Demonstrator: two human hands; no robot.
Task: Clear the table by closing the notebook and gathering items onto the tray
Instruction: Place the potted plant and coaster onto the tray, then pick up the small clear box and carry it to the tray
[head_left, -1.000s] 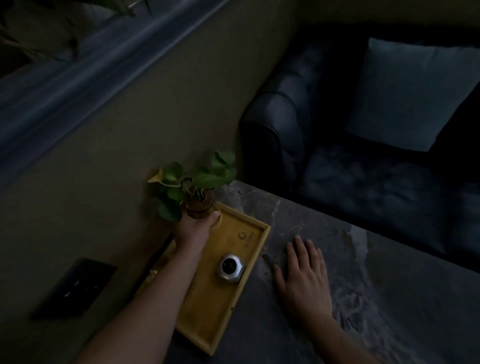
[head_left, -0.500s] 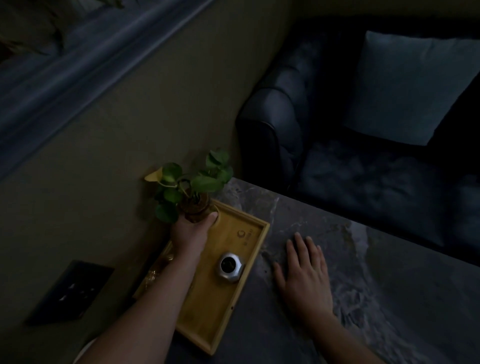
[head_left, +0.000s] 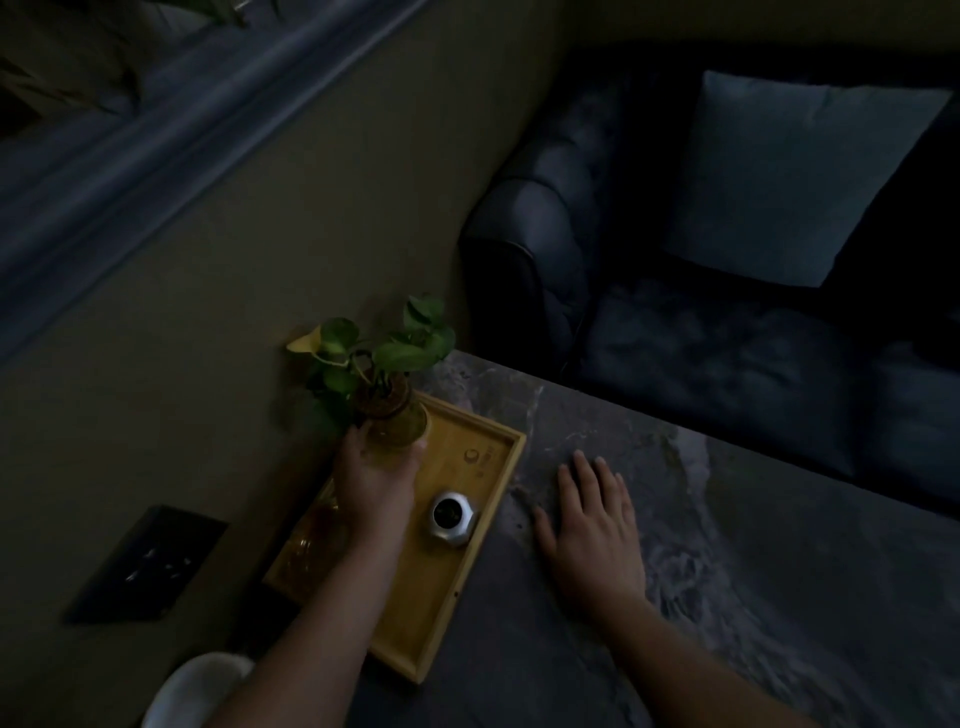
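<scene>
My left hand (head_left: 376, 475) grips the plant vase (head_left: 397, 423) at the tray (head_left: 498, 441)'s far corner, near the desk (head_left: 727, 571) edge, where a nudge could topple it; my right hand (head_left: 592, 525) lies flat, empty.

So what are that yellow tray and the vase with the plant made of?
The rectangular yellow tray looks like bamboo or light wood, matte, with a printed logo. The rounded amber vase seems to be tinted glass: the tray shows through it. The dark tabletop has marble-like veining.
</scene>
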